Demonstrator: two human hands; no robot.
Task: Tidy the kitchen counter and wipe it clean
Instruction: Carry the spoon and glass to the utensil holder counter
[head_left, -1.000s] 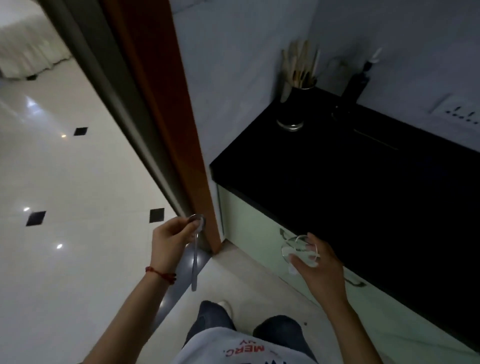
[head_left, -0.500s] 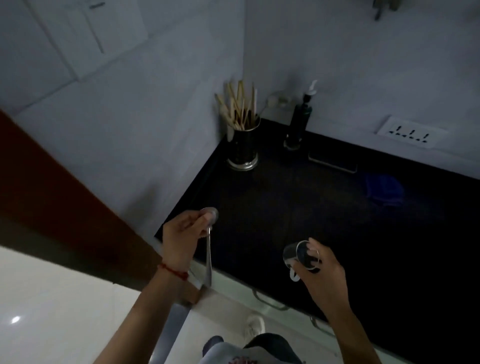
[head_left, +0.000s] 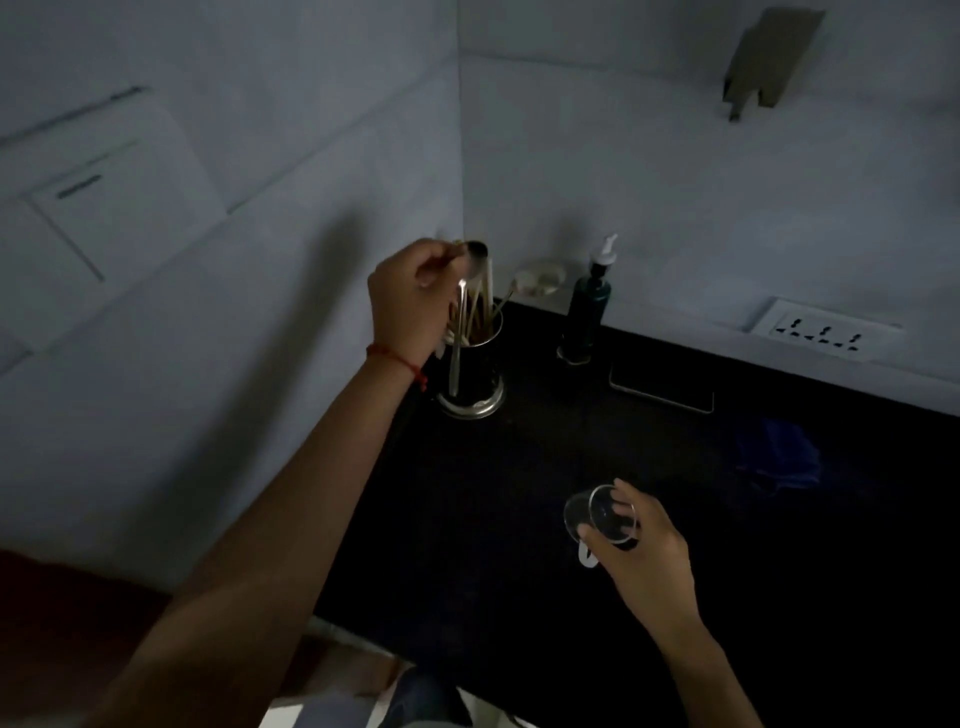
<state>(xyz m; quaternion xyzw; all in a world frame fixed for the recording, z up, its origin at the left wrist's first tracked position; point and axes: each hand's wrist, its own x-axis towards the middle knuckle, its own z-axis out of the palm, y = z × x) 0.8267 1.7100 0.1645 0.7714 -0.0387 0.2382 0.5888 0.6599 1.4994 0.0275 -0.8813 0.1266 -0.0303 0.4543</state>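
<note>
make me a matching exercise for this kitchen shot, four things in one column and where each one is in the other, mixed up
Things:
1. spoon
2. glass cup
3. soap bottle
4. blue cloth

Places:
a. lying on the counter at the right
b. in the right hand
c. standing by the back wall
d. in the left hand, over the utensil holder

Pairs: 1-d, 2-b, 3-c, 4-a

Your left arm stretches far forward and up, a red thread round the wrist. Your left hand (head_left: 410, 296) is curled, fingertips pinching the bowl end of a spoon (head_left: 460, 332) that hangs handle down. Your right arm is bent and lower, nearer your body; your right hand (head_left: 641, 551) grips a small clear glass cup (head_left: 597, 517) tipped on its side, fingers wrapped round it.
</note>
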